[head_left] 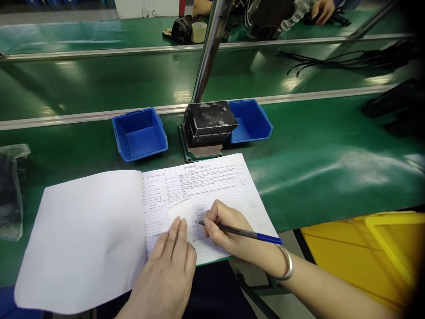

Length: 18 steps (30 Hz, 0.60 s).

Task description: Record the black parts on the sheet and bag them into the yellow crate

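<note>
An open notebook [93, 235] lies at the front of the green workbench, its left page blank and its right page [219, 177] covered with a printed table. On that page sits a small white slip of paper [182, 211] with writing along its top edge. The outstretched fingers of my left hand [169, 266] press flat on the slip's lower part. A pen [245, 232] with a blue end is pinched in my right hand [229, 228], its tip near the slip's right edge. A silver bangle circles my right wrist.
Behind the notebook stand a blue bin [141, 135], a black finned metal block [210, 119] and another blue bin [254, 119]. A metal post [209, 53] rises behind them. Black cables [365, 60] lie far right; a yellow crate [352, 257] is below right. A person's hand [322, 11] works across the bench.
</note>
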Available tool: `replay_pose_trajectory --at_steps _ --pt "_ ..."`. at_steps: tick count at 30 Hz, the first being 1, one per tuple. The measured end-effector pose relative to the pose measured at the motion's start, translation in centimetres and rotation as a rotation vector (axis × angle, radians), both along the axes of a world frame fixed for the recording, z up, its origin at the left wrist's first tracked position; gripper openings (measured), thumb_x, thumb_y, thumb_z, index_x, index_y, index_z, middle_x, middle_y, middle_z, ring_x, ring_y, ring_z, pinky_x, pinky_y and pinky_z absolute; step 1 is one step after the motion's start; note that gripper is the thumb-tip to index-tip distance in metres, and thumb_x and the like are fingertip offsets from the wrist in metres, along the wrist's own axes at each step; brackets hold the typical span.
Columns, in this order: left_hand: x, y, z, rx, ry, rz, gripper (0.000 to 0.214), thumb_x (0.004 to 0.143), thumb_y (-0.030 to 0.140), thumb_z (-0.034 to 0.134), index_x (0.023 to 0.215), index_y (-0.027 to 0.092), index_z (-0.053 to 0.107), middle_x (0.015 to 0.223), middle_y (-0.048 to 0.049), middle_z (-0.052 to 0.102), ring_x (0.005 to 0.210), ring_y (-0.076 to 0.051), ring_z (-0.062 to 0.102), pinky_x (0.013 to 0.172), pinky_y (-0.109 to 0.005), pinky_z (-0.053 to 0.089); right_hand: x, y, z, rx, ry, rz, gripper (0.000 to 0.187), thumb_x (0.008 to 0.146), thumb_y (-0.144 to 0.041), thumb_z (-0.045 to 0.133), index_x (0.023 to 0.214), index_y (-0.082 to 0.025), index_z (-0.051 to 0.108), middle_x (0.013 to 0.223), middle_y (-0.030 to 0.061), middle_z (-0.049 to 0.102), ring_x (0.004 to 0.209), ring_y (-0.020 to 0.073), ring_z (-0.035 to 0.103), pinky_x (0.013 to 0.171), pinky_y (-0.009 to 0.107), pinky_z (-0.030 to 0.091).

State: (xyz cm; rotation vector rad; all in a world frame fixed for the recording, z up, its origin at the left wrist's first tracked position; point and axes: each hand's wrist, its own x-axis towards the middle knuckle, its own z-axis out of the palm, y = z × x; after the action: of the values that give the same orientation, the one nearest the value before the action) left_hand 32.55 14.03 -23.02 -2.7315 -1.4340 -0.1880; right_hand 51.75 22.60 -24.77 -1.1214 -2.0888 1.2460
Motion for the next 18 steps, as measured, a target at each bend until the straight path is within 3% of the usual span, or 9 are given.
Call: replay_pose_trajectory --at_steps 18 --pt "0.06 -0.01 -0.08 -0.022 -0.013 -0.009 0.034 0.079 0.006 0.036 0.104 0.008 0.059 0.133 -0.0229 0.057 0.127 -0.034 0.052 0.093 -0.041 0.051 -0.39 0.21 0.11 0.027 -0.026 -0.017 0.014 0.090 -0.022 0.041 0.078 -0.024 0.035 0.061 -0.0029 0.057 0.050 0.0115 0.052 0.049 0.024 0.039"
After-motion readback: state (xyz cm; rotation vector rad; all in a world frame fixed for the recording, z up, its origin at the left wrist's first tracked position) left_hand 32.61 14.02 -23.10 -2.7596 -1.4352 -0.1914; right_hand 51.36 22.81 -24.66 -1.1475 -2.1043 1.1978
